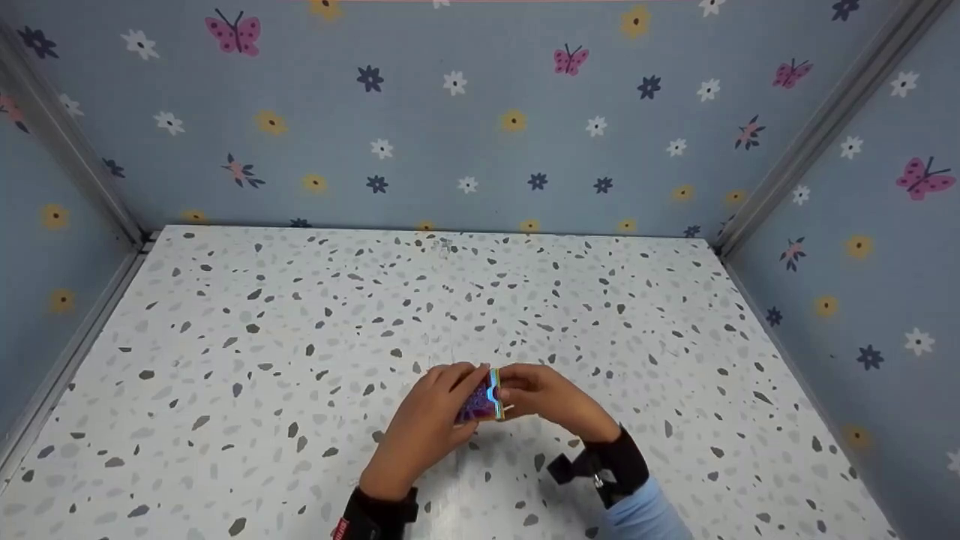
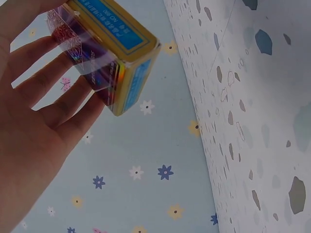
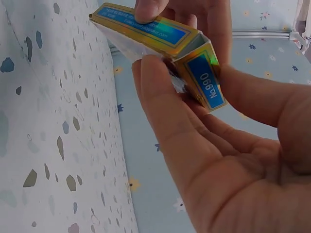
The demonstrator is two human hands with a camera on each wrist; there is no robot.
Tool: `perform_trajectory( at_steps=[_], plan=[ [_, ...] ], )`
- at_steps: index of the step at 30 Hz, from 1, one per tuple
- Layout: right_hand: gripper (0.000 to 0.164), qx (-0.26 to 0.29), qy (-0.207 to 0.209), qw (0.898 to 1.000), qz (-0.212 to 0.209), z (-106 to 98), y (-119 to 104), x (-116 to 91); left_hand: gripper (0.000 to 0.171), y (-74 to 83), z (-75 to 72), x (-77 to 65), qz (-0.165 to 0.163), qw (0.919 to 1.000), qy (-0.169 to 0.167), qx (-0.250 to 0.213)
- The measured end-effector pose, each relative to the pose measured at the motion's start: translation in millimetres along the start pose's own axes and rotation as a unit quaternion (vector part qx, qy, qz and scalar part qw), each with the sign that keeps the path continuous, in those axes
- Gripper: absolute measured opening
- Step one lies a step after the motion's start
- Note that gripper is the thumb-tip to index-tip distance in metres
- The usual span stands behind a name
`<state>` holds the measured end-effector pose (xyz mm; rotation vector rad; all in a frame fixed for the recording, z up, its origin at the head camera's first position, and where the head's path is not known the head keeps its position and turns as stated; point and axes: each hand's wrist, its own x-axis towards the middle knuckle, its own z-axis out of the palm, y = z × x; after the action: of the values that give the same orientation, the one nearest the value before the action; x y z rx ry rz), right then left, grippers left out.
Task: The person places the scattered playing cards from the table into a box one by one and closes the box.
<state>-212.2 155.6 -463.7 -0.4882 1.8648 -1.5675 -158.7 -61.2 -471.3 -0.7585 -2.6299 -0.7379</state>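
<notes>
A small playing-card box (image 1: 480, 403), purple-patterned with gold and blue edges, is held above the table between the two hands. My left hand (image 1: 429, 421) grips it, the thumb along one narrow side and the fingers along the other, as the left wrist view shows. Around the box's right end is my right hand (image 1: 556, 399). In the right wrist view, the right thumb presses the end flap (image 3: 204, 80), marked "No.990", with the fingers curled on the other side. That flap stands slightly lifted from the box body, leaving a gap. What is inside cannot be seen.
A white speckled table (image 1: 300, 322) lies below the hands. Blue panels (image 1: 420, 112) printed with flowers and butterflies stand at the back and both sides, joined by metal corner posts (image 1: 825, 131). Black camera straps (image 1: 619, 465) circle both wrists.
</notes>
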Motion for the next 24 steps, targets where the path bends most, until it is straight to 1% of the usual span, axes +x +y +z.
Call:
perform_trajectory(
  at_steps=[6, 12, 19, 22, 24],
  plan=[
    [0.04, -0.012, 0.016, 1.0, 0.013, 0.2, 1.4, 1.7, 0.067, 1.6, 2.5, 0.8, 0.011, 0.9998, 0.002, 0.016],
    [0.037, -0.034, 0.027, 0.999, 0.007, 2.6, -0.5, 1.7, 0.066, 2.8, 4.0, 1.6, 0.025, 0.9985, 0.003, 0.048],
    [0.035, -0.081, 0.045, 0.996, 0.009, 4.9, -2.2, 2.1, 0.068, 3.6, 7.4, 2.0, 0.013, 0.9985, 0.007, 0.053],
    [0.036, -0.09, 0.051, 0.995, 0.008, 3.4, -2.2, 2.0, 0.067, 4.1, 9.3, 2.7, 0.012, 0.9985, 0.014, 0.051],
    [0.037, -0.085, 0.054, 0.995, 0.01, 0.6, -2.0, 1.3, 0.068, 3.7, 9.8, 3.1, 0.008, 0.9986, 0.019, 0.048]
  ],
)
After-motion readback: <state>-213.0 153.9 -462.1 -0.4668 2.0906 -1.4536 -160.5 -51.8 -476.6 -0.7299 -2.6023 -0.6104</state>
